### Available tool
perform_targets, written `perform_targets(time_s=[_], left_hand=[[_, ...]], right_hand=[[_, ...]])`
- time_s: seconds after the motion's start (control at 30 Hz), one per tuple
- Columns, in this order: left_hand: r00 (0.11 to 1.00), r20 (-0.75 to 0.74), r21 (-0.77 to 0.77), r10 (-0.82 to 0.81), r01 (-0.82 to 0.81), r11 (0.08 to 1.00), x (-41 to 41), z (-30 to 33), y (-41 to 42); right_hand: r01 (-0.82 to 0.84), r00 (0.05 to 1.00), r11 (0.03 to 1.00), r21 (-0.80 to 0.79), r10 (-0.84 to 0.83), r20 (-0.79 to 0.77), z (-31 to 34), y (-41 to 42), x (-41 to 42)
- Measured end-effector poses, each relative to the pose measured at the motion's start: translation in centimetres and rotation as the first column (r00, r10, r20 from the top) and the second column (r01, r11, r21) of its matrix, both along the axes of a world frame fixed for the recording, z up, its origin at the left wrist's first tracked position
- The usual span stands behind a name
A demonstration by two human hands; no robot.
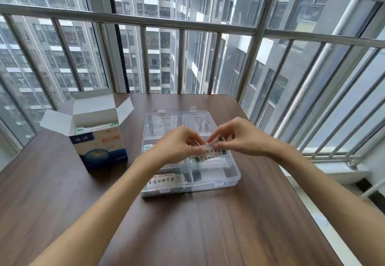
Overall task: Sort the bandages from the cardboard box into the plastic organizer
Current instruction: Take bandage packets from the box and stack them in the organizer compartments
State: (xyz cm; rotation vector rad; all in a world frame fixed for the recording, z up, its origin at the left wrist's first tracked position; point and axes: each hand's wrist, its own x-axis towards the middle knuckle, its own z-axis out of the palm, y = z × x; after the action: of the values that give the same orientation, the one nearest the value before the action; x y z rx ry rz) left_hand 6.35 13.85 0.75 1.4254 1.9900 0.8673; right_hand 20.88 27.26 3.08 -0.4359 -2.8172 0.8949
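Observation:
A clear plastic organizer [233, 179] lies open mid-table, its lid [179, 120] tipped back. Both my hands hover over its middle compartments and pinch one white wrapped bandage [208, 146] between them. My left hand [177, 146] holds its left end, my right hand [239, 135] its right end. More bandages lie in the compartments below the hands [210, 159], and one lies in the front left compartment [166, 181]. The blue and white cardboard box [100, 151] stands open to the left with bandages [95, 128] showing at its top.
The dark wooden table [187, 224] ends at a metal railing [145, 21] and windows at the back and right. The box's flaps [56, 120] stick out to the left and behind it.

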Motion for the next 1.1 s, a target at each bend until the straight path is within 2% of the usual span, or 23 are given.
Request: perform_targets(time_s=[0.1,0.2,0.27,0.33,0.4,0.5,0.6,0.7,0.83,0.93,1.0,1.1], left_hand=[[0.984,-0.178,-0.041,0.001,-0.008,0.999,0.0,0.2,0.2],[0.912,-0.410,-0.052,0.022,-0.048,0.997,0.1,0.7,-0.2],[0.873,-0.487,-0.044,0.025,-0.053,0.998,0.1,1.0,-0.5],[0.847,-0.532,-0.038,0.013,-0.039,0.999,0.2,1.2,-0.6],[0.804,-0.594,-0.028,0.001,-0.022,0.999,0.4,1.4,-0.4],[0.737,-0.671,-0.108,-0.083,0.013,0.994,0.5,1.8,0.2],[0.700,-0.694,-0.219,-0.165,0.013,0.976,0.5,1.7,0.7],[0.689,-0.701,-0.239,-0.182,0.014,0.971,0.4,1.6,0.9],[0.715,-0.669,-0.274,-0.204,0.018,0.962,0.3,1.5,0.9],[0.743,-0.636,-0.287,-0.210,0.025,0.957,0.1,1.3,0.9],[0.754,-0.621,-0.287,-0.214,0.035,0.957,0.0,1.2,1.0],[0.767,-0.604,-0.292,-0.217,0.040,0.956,-0.1,1.2,1.2]], right_hand=[[0.045,0.999,0.999,0.001,-0.045,0.003,-0.5,-0.1,0.0],[0.079,0.995,0.995,0.064,-0.083,0.052,-1.1,-0.4,-0.1],[0.080,0.993,0.989,0.123,-0.090,0.080,-1.2,-0.7,0.0],[0.057,0.990,0.971,0.232,-0.084,0.110,-1.0,-1.1,0.0],[-0.001,0.987,0.910,0.416,-0.067,0.148,-0.6,-1.7,-0.2],[-0.074,0.969,0.817,0.572,-0.076,0.234,0.2,-2.2,-0.8],[-0.078,0.923,0.830,0.552,-0.149,0.354,0.6,-1.9,-1.3],[-0.073,0.872,0.862,0.501,-0.188,0.452,0.6,-1.6,-1.6],[-0.045,0.827,0.952,0.303,-0.135,0.546,0.7,-1.3,-2.3],[0.075,0.816,0.984,0.163,-0.155,0.557,1.2,-1.0,-2.6],[0.163,0.794,0.967,0.194,-0.245,0.556,1.7,-0.8,-2.6],[0.157,0.682,0.951,0.267,-0.300,0.667,1.7,-1.4,-2.8]])
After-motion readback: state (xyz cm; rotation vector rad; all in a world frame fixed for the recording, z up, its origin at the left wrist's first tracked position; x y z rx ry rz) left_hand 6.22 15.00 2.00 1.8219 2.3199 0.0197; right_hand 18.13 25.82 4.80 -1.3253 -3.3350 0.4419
